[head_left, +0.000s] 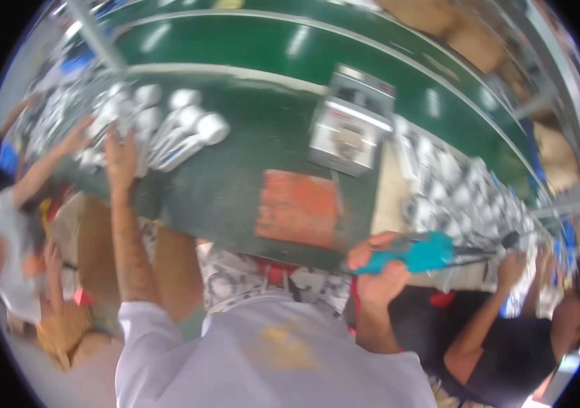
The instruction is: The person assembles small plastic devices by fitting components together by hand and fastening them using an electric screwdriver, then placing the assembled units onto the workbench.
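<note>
My right hand (384, 279), low on the right, is closed around a teal power tool (416, 255) shaped like an electric screwdriver. A dark, thin part stretches from the tool toward the right. My left hand (121, 160) reaches out on the left with its fingers spread, over or against a cluster of white parts (147, 119) with rounded heads and long stems. Blur hides whether its fingertips touch them. Just right of that hand, several of these white parts (191, 126) lie grouped on the green workbench (235, 197). An orange-red mat (296, 207) lies in front of me.
A grey and white box (352, 122) stands behind the mat. More white parts (463, 190) are piled along the right. A person (18, 251) works on the left, hand near the left cluster; another in a dark shirt (511, 353) works at the right. A green conveyor belt (235, 41) runs behind.
</note>
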The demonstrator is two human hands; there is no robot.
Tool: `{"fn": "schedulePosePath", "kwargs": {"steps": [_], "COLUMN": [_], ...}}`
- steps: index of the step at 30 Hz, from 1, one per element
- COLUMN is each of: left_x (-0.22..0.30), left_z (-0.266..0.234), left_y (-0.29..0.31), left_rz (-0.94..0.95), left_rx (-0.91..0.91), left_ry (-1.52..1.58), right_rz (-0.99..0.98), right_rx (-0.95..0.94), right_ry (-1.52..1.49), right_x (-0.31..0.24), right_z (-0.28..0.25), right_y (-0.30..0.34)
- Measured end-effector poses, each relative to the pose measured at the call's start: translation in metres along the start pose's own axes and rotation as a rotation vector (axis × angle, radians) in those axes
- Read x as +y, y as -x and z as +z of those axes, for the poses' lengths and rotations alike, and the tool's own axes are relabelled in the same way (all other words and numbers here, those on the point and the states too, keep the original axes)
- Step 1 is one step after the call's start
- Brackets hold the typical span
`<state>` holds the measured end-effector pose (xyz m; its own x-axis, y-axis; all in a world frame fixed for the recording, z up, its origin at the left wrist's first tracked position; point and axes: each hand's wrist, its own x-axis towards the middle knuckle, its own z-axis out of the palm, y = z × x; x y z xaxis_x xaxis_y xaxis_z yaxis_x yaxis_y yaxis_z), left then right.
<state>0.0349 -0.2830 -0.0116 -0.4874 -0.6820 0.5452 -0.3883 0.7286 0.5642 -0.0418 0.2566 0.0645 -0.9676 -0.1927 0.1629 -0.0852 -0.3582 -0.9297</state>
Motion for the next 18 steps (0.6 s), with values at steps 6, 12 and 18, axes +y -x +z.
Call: {"fn": "schedulePosePath", "kwargs": {"steps": [6, 12, 18], "left_x": [0.234, 0.420, 0.486], "left_z": [0.027, 0.134, 0.248], "left_y": [0.043, 0.163, 0.165], "left_rz": [0.180, 0.724, 0.740], "left_rx": [-0.108, -0.617, -0.865], "left_ry": [0.232, 0.491, 0.123], "right_rz": [-0.030, -0.046, -0.124], "right_rx": [0.045, 0.103, 0.079], "right_ry": [0.015, 0.034, 0.107], "right_x": [-0.011, -0.022, -0.028], "right_z": [-0.027, -0.039, -0.051], "right_y": [0.016, 0.022, 0.039]}}
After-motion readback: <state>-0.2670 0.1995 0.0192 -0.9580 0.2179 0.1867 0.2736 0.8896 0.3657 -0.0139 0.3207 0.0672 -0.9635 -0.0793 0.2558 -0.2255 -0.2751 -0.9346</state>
